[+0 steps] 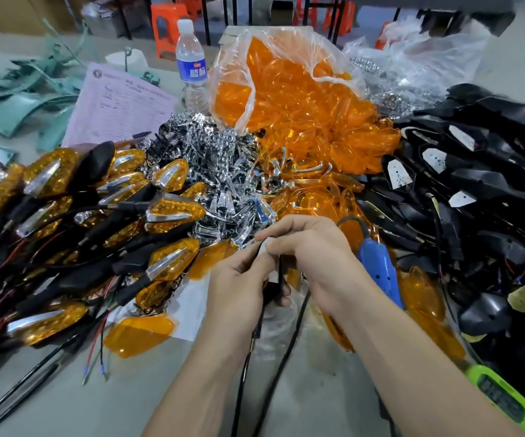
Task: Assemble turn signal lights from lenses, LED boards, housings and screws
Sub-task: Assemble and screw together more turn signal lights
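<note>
My left hand (239, 285) and my right hand (311, 253) meet at the table's centre, both gripping one black housing (273, 290) with a white LED board (265, 246) at its top; its cable hangs down toward me. Most of the housing is hidden by my fingers. A pile of chrome reflectors (223, 171) lies just beyond my hands. Orange lenses (318, 121) spill from a clear bag behind that. Black housings with white boards (459, 171) are heaped at the right. Finished orange lights (81, 197) are stacked at the left.
A blue electric screwdriver (381, 272) lies right of my right hand. A loose orange lens (138, 335) sits at the lower left of my hands. A water bottle (191, 64) and a pink form (119, 105) stand at the back left. A green device (504, 398) lies bottom right.
</note>
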